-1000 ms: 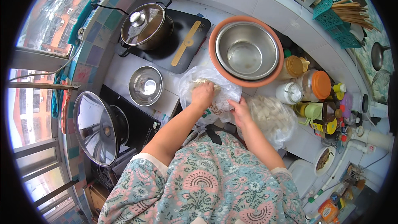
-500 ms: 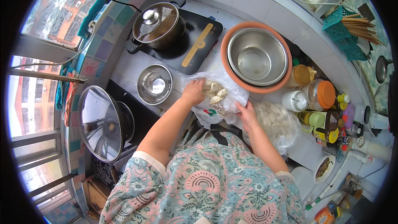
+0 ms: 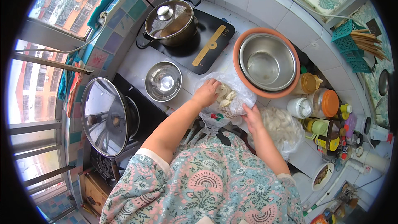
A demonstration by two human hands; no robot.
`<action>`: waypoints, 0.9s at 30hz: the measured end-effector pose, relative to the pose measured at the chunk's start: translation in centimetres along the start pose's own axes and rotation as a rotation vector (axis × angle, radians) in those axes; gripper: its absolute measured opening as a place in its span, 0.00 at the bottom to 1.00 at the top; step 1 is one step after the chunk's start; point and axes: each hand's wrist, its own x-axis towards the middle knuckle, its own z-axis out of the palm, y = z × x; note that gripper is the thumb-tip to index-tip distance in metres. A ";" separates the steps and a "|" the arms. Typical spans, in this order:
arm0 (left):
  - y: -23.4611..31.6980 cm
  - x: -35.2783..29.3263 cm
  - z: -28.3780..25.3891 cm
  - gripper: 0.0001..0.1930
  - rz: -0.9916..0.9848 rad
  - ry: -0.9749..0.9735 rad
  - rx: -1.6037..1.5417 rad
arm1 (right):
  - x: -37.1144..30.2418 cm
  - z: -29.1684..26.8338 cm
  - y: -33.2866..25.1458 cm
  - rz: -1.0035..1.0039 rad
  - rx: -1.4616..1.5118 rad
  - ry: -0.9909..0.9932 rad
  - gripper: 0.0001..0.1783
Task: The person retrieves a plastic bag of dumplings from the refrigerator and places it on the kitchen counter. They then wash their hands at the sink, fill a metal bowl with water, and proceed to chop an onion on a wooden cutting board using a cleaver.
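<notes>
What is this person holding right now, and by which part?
The right hand holds the plastic bag by its right edge. The left hand is at the pale pieces inside; whether it grips any cannot be told.

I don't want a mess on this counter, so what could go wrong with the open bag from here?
The thin plastic bag might slip or tear where the right hand holds its edge. The pale pieces by the left hand could spill from its open mouth.

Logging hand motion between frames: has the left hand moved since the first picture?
Yes, leftward: the left hand is now closer to the small steel bowl than it was then.
</notes>
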 end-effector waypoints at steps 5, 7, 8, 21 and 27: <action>2.1 1.1 0.9 0.31 -0.113 -0.113 0.019 | -0.1 0.6 -0.1 0.032 -0.051 0.026 0.26; 3.4 1.6 1.0 0.30 -0.219 -0.117 0.023 | 0.0 0.5 0.0 0.044 -0.044 0.022 0.26; 3.5 1.9 0.9 0.28 -0.224 -0.162 0.046 | -0.2 0.8 -0.2 0.053 -0.037 0.028 0.26; -0.7 1.8 -2.7 0.17 -0.279 -0.117 -0.050 | 0.8 -0.9 0.7 0.080 0.063 0.151 0.24; 1.3 1.2 -2.3 0.19 -0.318 -0.148 -0.159 | 0.6 -1.1 0.9 0.064 0.053 0.144 0.26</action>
